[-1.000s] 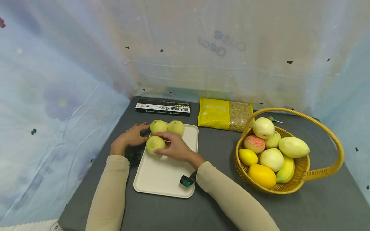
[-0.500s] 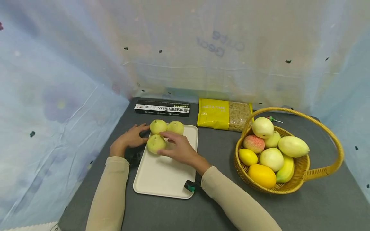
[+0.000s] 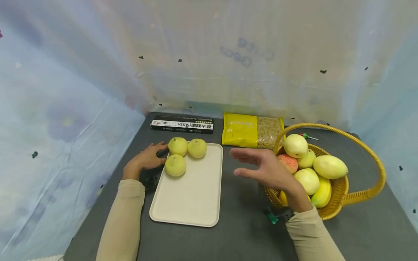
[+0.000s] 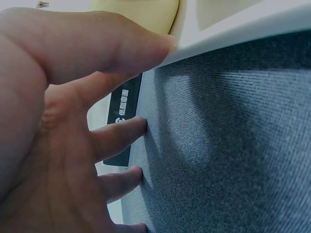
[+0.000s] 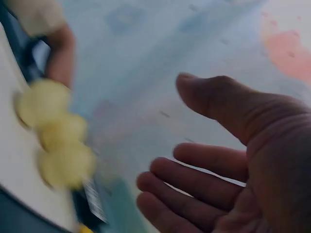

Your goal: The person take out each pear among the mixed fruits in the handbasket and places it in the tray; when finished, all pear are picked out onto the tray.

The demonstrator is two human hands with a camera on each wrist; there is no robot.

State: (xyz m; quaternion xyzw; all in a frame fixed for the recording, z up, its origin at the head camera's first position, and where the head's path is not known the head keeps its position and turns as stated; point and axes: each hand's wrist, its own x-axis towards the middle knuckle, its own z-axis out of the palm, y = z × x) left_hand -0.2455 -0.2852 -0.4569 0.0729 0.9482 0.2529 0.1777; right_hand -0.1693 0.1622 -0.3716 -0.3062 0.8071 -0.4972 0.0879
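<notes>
Three round yellow-green pears sit together at the far left of the cream tray [image 3: 186,203]: a rear left pear [image 3: 177,146], a rear right pear [image 3: 197,148] and a front pear [image 3: 175,165]. My left hand [image 3: 146,158] lies at the tray's left edge with fingers spread and nothing in its grasp. In the left wrist view its thumb [image 4: 121,46] touches the tray's rim, while other fingertips rest on the grey tabletop. My right hand [image 3: 266,165] hovers with straight fingers, holding nothing, and hides the left part of the wicker basket [image 3: 341,188]. Blurred pears [image 5: 66,162] show in the right wrist view.
The basket holds a pale round pear [image 3: 295,145], a peach [image 3: 288,162], a pale oval fruit [image 3: 330,166], a banana-like fruit [image 3: 322,193] and others under a tall handle. Behind stand a black pasta box [image 3: 181,124] and a yellow pasta bag [image 3: 240,129].
My right hand has let go of the front pear and moved right, from the tray to the basket. The left hand has stayed at the tray's left edge.
</notes>
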